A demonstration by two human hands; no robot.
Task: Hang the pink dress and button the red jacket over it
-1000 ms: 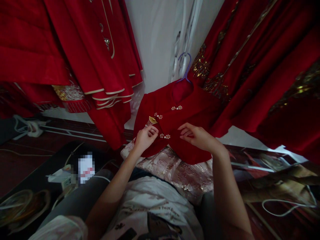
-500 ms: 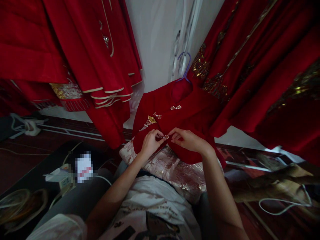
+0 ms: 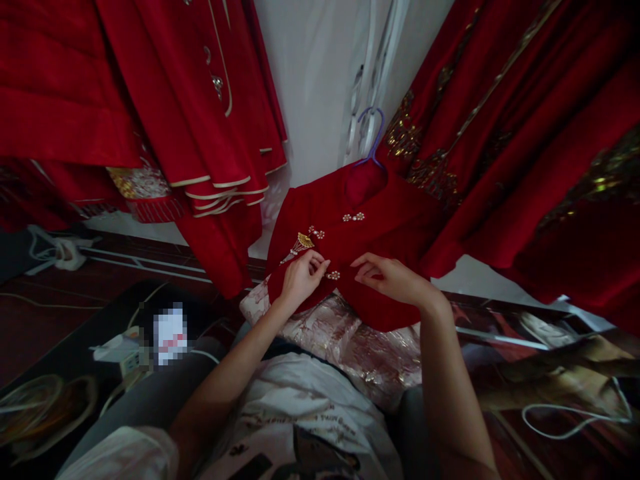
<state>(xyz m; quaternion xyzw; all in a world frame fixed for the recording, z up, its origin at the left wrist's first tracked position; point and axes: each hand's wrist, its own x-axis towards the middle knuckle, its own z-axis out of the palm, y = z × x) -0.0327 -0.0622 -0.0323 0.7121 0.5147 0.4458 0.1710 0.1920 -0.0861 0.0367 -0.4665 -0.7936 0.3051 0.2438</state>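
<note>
At the centre of the frame, a red jacket with a purple hanger at its collar is being supported partly by a shiny pale-pink cloth over the lap. The left hand is being held with bent fingers just beside the lowest flower clasp; the right hand is being kept loosely curled over the jacket; whether anything is being pinched by either cannot be told. A white wall is being flanked by red garments upper left and sequinned ones upper right; lower left, a black surface is being occupied by clutter.
</note>
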